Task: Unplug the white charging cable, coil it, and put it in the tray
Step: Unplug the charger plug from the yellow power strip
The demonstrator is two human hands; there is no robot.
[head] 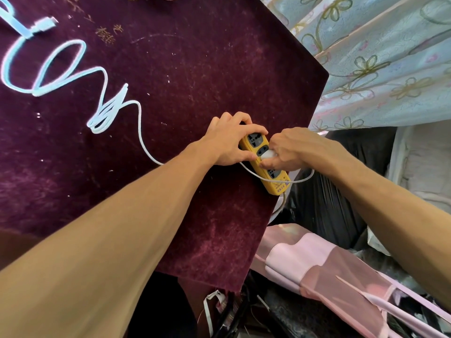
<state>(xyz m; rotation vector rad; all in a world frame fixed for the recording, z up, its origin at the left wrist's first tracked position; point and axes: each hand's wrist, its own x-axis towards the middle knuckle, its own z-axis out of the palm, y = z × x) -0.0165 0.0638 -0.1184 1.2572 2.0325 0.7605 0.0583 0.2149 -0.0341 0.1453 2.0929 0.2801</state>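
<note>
A yellow power strip (275,182) lies at the right edge of the table covered in dark purple cloth (190,69). My left hand (229,140) presses down on its far end. My right hand (295,148) pinches the white charger plug (267,154) that sits in a middle socket. The white charging cable (140,125) runs from the plug across the cloth in loose loops to the far left, where its connector end (46,23) lies. No tray is in view.
Flowered light-blue fabric (380,62) hangs beyond the table's right edge. Pink fabric (317,262) and black plastic (324,206) lie below it. The strip's own white cord (283,201) drops off the table edge. Cords and clutter sit under the near edge.
</note>
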